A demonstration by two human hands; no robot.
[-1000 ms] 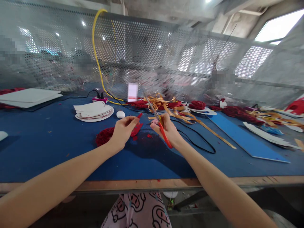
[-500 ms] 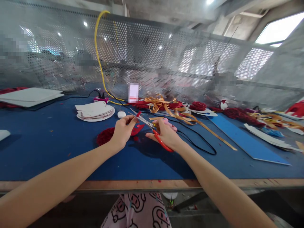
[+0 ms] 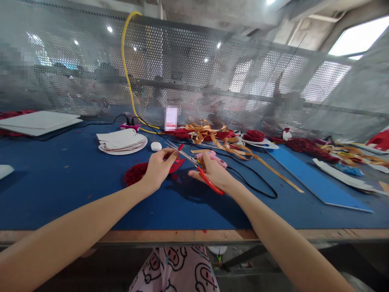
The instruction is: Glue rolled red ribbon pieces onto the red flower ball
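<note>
No text, label or number can be read anywhere. The small white card [image 3: 171,117] standing by the perforated metal screen [image 3: 75,61] is blurred.

Wide bare stretch of blue tabletop [image 3: 60,194] along the near edge, open on both sides. Between left hand [image 3: 158,167] and right hand [image 3: 214,173], red-handled scissors [image 3: 185,155] and a pinched small red scrap [image 3: 180,147] bar the gap. Red fluffy round pad [image 3: 133,173] sits just left. Black cable loop [image 3: 261,187] and pink glue gun [image 3: 216,156] crowd the right. Perforated metal screen [image 3: 194,81] walls the far edge.
</note>
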